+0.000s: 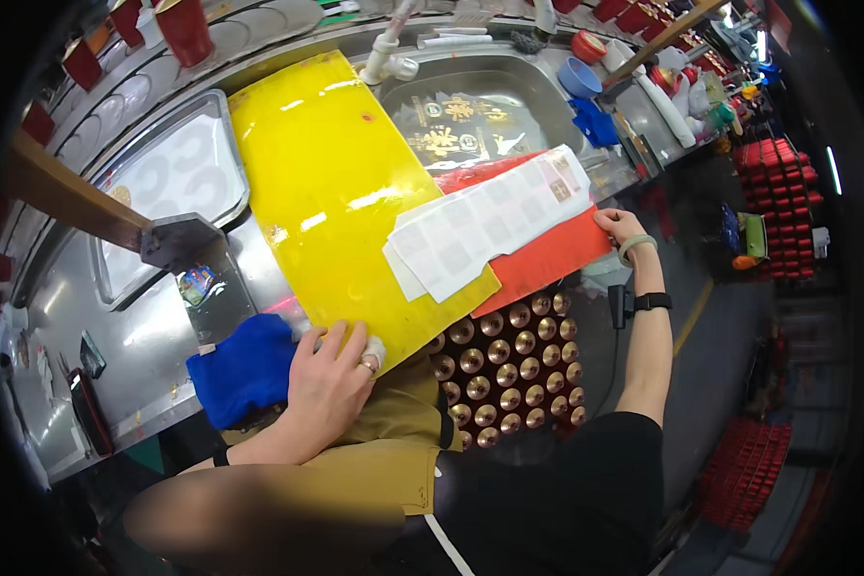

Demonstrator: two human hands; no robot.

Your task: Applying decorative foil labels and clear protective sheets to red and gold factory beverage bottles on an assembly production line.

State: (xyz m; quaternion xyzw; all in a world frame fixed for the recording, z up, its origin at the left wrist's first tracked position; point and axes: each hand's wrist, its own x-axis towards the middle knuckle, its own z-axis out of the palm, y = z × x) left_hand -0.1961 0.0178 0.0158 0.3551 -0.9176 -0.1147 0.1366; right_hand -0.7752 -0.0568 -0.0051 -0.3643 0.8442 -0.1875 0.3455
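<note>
Head view: I log right grip [621, 227] pinching flat red-orange sheet [547, 266]; left grip [328, 382] (closure: cannot tell) at glossy yellow sheet [326, 173].

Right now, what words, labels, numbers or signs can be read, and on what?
Gold-printed sheets in the sink: gold characters, not copied out here.
White paper sheets: faint blocks; any wording is too small to read.
Small multicoloured item: print too small to read.
</note>
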